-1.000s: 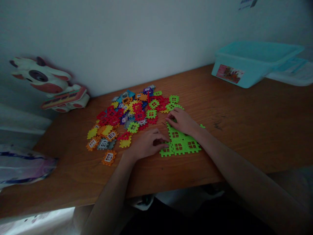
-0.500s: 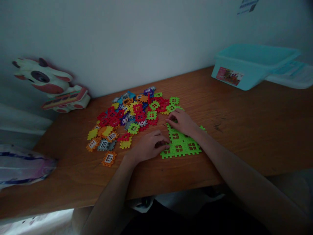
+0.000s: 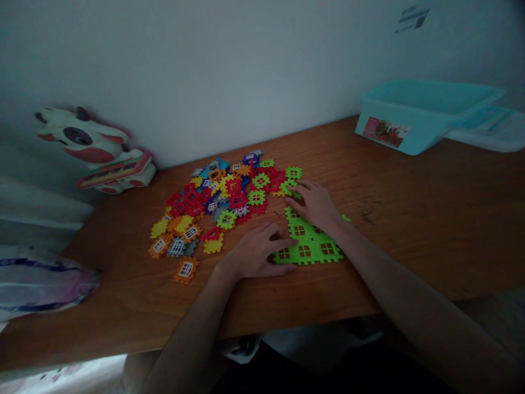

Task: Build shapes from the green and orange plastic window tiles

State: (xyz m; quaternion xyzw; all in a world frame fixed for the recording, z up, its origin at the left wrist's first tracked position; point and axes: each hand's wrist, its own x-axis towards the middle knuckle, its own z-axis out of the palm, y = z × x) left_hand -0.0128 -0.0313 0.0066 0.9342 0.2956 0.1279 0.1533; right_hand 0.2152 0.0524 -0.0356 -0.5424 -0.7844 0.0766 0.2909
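A flat panel of joined green window tiles (image 3: 315, 251) lies on the wooden table. My left hand (image 3: 258, 254) grips its left corner, index finger across the top and thumb along the front edge. Above the panel's upper part, my right hand (image 3: 318, 205) has its thumb and fingers apart, the fingertips touching a loose green tile (image 3: 289, 187) at the pile's right edge. The palm and wrist hide part of the panel. More loose green tiles, such as one with a window (image 3: 256, 197), lie left of this hand among red ones (image 3: 237, 200).
A pile of interlocking tiles in several colours spreads left, with an orange tile (image 3: 186, 270) nearest me. A cow-shaped toy keyboard (image 3: 117, 169) stands back left, a plastic bag (image 3: 45, 282) front left. The turquoise bin (image 3: 426, 117) and a pale lid (image 3: 498, 131) sit back right.
My right hand has moved off the panel's upper corner toward the loose green tile. My left hand has shifted right, its fingers now spread around the panel's left corner. The view has shifted slightly.
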